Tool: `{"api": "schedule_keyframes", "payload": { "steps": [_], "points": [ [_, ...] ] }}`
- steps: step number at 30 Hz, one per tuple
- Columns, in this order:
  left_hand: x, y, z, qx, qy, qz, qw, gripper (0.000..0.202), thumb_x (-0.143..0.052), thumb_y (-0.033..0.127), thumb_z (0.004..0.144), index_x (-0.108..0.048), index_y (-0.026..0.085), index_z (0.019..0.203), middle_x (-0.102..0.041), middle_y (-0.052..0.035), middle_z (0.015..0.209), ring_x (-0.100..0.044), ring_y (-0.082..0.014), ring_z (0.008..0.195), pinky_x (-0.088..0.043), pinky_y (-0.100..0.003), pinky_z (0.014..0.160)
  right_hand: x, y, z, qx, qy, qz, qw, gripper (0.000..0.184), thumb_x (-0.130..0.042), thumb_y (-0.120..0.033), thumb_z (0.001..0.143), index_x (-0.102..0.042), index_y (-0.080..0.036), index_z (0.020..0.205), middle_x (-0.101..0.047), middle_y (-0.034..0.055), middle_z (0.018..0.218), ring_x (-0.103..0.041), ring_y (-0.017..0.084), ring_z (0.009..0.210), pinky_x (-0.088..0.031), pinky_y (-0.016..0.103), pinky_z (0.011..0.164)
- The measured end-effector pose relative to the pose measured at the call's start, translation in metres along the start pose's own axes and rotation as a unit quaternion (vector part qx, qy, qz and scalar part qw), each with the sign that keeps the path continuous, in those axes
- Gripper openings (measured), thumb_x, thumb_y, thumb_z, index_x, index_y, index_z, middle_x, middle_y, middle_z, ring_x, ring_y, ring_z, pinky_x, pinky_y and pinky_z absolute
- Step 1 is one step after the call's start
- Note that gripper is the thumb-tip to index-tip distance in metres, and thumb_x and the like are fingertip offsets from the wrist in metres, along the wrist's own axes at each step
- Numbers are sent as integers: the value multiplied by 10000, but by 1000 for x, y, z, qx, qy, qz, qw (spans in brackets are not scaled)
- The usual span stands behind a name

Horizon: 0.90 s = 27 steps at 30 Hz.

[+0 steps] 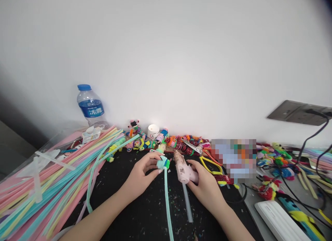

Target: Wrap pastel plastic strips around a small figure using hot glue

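My left hand (145,170) pinches a small coiled pipe-cleaner piece (162,162), mint with green and blue at its right side. A long mint pipe cleaner (167,203) hangs from it toward the bottom of the view. In my right hand (204,182) is a pale pink hot glue gun (184,171), its brown-stained nozzle pointing away from me. A clear glue stick (187,203) sticks out of its rear toward me. The gun and the coiled piece are apart, side by side above the black mat (135,210).
Pastel pipe cleaners (52,185) cover the left side. A water bottle (90,106), paper cup (153,131) and several fuzzy figures stand along the wall. Scissors (193,147) with yellow handles lie behind the gun. Cables (290,189) and a white power bank (280,220) are at right.
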<state>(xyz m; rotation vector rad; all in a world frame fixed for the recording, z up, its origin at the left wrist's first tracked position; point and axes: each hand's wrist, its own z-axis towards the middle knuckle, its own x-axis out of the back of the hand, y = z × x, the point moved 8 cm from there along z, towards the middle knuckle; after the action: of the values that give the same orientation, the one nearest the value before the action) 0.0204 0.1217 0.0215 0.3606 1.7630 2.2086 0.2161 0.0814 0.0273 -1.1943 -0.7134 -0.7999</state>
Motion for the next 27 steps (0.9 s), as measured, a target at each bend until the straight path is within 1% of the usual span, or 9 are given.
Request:
{"api": "schedule_keyframes", "payload": {
  "steps": [2, 4, 7, 10, 16, 18, 21, 24, 27],
  "points": [
    [0, -1, 0, 12, -1, -6, 1000, 221, -563, 94, 773, -507, 229, 939, -523, -34, 1167, -594, -159, 960, -463, -304, 882, -4, 1, -1, 10, -7, -24, 1000, 522, -568, -150, 714, -451, -206, 1220, -587, 79, 1055, -553, 250, 975, -442, 397, 857],
    [-2, -2, -1, 19, -5, -9, 1000, 224, -568, 98, 770, -505, 231, 938, -529, -32, 1156, -600, -150, 925, -472, -293, 851, -4, -4, -2, 34, -8, -45, 998, 516, -551, -147, 730, -444, -209, 1231, -571, 84, 1064, -529, 260, 1000, -422, 431, 887],
    [-4, -3, -2, 22, -8, -10, 1000, 228, -573, 109, 765, -509, 228, 948, -537, -37, 1147, -603, -151, 899, -486, -287, 811, 5, -18, -4, 68, 22, -61, 996, 514, -530, -134, 740, -436, -224, 1237, -507, 92, 1182, -457, 280, 1106, -377, 470, 941],
    [-8, -4, -4, 19, -16, -1, 1000, 245, -578, 108, 756, -517, 219, 966, -545, -50, 1149, -606, -160, 901, -494, -295, 810, 11, -35, -9, 111, 46, -23, 992, 519, -566, -151, 746, -423, -225, 1240, -486, 98, 1203, -436, 272, 1140, -381, 447, 956],
    [-19, 3, -5, -4, -65, 54, 996, 295, -570, 93, 747, -557, 195, 1023, -570, -82, 1140, -607, -172, 888, -519, -300, 790, -2, -70, -26, 229, 22, 72, 971, 451, -613, -175, 789, -439, -231, 1202, -584, 90, 1079, -547, 234, 1011, -468, 368, 860],
    [-21, 4, -6, -8, -75, 65, 995, 300, -568, 93, 744, -570, 192, 1027, -567, -83, 1141, -604, -170, 887, -523, -296, 792, -3, -74, -28, 238, 21, 91, 967, 398, -598, -172, 809, -465, -226, 1180, -601, 90, 1050, -567, 227, 979, -478, 356, 841],
    [-23, 5, -7, -8, -85, 59, 995, 318, -581, 93, 729, -572, 187, 1032, -557, -86, 1151, -601, -170, 888, -528, -294, 797, 2, -72, -27, 235, 50, 107, 965, 305, -560, -132, 826, -518, -220, 1115, -627, 79, 979, -593, 212, 913, -492, 334, 793],
    [-23, 5, -7, -7, -92, 61, 994, 346, -603, 92, 709, -573, 186, 1040, -553, -85, 1148, -597, -163, 861, -529, -290, 786, 10, -69, -26, 230, 89, 114, 962, 269, -531, -90, 827, -560, -213, 1065, -647, 72, 922, -609, 199, 853, -500, 319, 755],
    [-23, 4, -7, -4, -91, 70, 993, 339, -617, 102, 699, -581, 185, 1025, -564, -77, 1114, -588, -148, 811, -529, -269, 739, 12, -68, -25, 221, 97, 109, 964, 253, -517, -81, 828, -596, -210, 1030, -666, 74, 911, -622, 195, 827, -511, 315, 741]
  ]
}}
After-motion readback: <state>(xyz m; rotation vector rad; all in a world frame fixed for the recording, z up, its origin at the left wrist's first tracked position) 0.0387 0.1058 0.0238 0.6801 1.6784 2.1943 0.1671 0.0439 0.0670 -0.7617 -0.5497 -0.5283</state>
